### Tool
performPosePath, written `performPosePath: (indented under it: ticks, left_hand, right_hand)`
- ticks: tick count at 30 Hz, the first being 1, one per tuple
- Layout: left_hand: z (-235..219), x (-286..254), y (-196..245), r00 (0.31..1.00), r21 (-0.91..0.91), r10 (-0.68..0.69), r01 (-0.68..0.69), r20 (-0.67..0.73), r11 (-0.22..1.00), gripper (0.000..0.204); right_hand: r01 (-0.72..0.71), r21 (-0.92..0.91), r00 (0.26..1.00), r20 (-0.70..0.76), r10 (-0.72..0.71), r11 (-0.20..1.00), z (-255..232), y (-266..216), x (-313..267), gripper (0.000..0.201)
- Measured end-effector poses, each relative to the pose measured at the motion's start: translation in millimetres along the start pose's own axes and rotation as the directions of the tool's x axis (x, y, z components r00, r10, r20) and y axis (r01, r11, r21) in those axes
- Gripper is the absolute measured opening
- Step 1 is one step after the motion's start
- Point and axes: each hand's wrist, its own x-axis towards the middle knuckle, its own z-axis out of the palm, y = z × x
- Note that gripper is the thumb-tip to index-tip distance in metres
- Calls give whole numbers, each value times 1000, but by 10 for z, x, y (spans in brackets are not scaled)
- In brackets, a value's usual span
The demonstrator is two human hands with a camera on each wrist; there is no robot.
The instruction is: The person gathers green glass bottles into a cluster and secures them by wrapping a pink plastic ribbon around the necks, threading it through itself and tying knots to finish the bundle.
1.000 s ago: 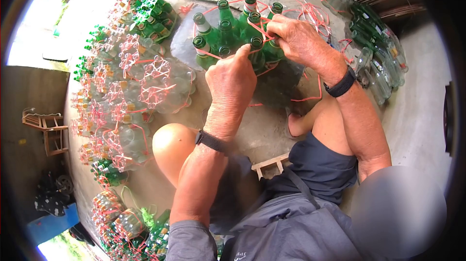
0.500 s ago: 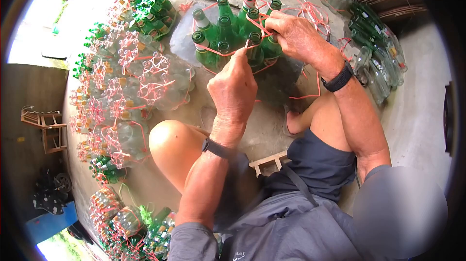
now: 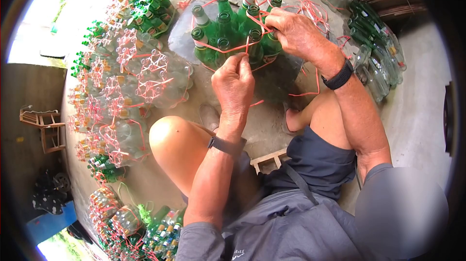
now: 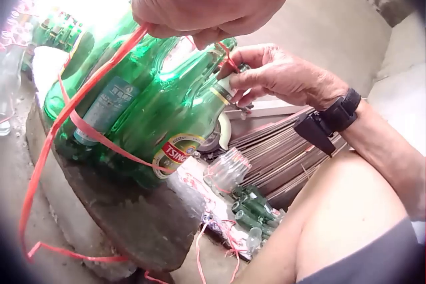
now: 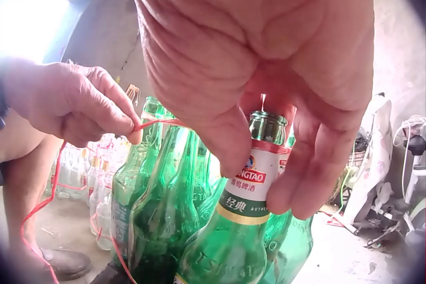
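Several green beer bottles (image 3: pixel 224 28) stand upright in a tight cluster, with pink plastic twine (image 3: pixel 235 49) strung round and between their necks. At the near side, my left hand (image 3: pixel 233 86) pinches the twine between thumb and forefinger, just below the front bottle necks. My right hand (image 3: pixel 303 37) is at the right side of the cluster. Its thumb and fingers curl round the neck of a labelled beer bottle (image 5: pixel 226 254), and twine runs in by its fingertips. A loose tail of twine (image 4: pixel 41 171) hangs down from the left hand.
The cluster stands on a dark slab (image 4: pixel 143 221). Many clear bottles tied in bundles (image 3: pixel 158 79) fill the floor on the left. Loose green bottles (image 3: pixel 374 30) lie at the right, near a tangle of pink twine (image 3: pixel 315 11). A small wooden stool (image 3: pixel 267 161) is below.
My left hand has come down and toward the body, drawing the twine; its forefinger has come off the front bottle's neck. My right hand stays almost where it was.
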Motion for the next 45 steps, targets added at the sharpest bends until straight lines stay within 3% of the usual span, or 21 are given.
performPosePath:
  ticks: [3,7,9,13,16,18,19,21,22,24,25,27,30,31,35,38,39,40,42,44,45]
  left_hand:
    - [39,21,-34,1000,-37,-11,10,-14,999,13]
    - [93,47,-50,990,-98,-136,132,-37,986,15]
    - [99,57,-48,981,-108,-193,188,-36,976,17]
    - [149,67,-67,973,-148,-216,202,-85,968,20]
    - [149,75,-46,962,-131,-248,233,-111,964,24]
    - [141,80,-35,954,-97,-278,268,-114,958,26]
    - [143,82,-39,952,-64,-281,275,-121,959,29]
    - [149,88,-48,949,-37,-287,284,-131,958,33]
    - [148,89,-58,948,-19,-288,288,-138,958,35]
    - [153,82,-82,944,-5,-295,298,-150,955,37]
    - [168,79,-90,945,4,-286,291,-161,957,37]
    - [192,74,-107,943,11,-283,289,-174,957,37]
    - [205,70,-116,941,-2,-275,280,-195,960,36]
    - [197,72,-110,941,6,-277,283,-194,959,35]
    - [197,51,-111,941,-8,-270,274,-202,962,33]
    - [225,47,-159,961,109,-210,232,-183,967,33]
    - [245,47,-160,957,96,-215,236,-194,967,35]
    - [253,43,-170,953,89,-219,241,-210,966,36]
    - [241,39,-131,945,67,-242,262,-222,963,38]
    - [221,39,-85,940,31,-260,273,-221,961,39]
    - [251,26,-114,943,12,-233,243,-236,970,39]
  right_hand:
    - [0,-12,1000,5,0,1000,-28,-29,-11,19]
    - [28,-30,999,-19,-29,999,-61,-132,1,13]
    - [42,-224,997,-58,-57,974,-105,-181,-20,16]
    - [66,-215,984,-147,-99,974,-188,-335,80,20]
    - [177,-111,963,-187,-195,978,-218,-446,239,23]
    - [211,19,977,-33,-210,977,-215,-480,336,23]
    - [214,19,977,-27,-214,977,-199,-478,391,23]
    - [225,136,936,246,-252,965,-172,-437,516,24]
    - [229,134,933,252,-257,964,-166,-418,554,24]
    - [150,208,871,434,-229,967,-150,-407,621,18]
    - [154,207,867,441,-233,966,-153,-409,668,18]
    - [-21,250,779,611,-141,968,-187,-417,767,20]
    - [-14,303,730,654,-197,953,-204,-373,845,22]
    - [-31,223,700,701,-138,974,-212,-403,876,25]
    - [-16,266,678,711,-185,964,-155,-354,898,27]
    - [119,201,615,754,-231,972,-191,-395,969,28]
    - [191,172,675,692,-256,966,-135,-321,906,27]
    - [197,111,654,725,-215,974,-171,-383,928,25]
    - [245,135,657,706,-266,960,-154,-311,891,18]
    - [377,127,732,567,-379,918,-133,-331,826,9]
    - [379,68,749,563,-349,923,-179,-447,806,10]
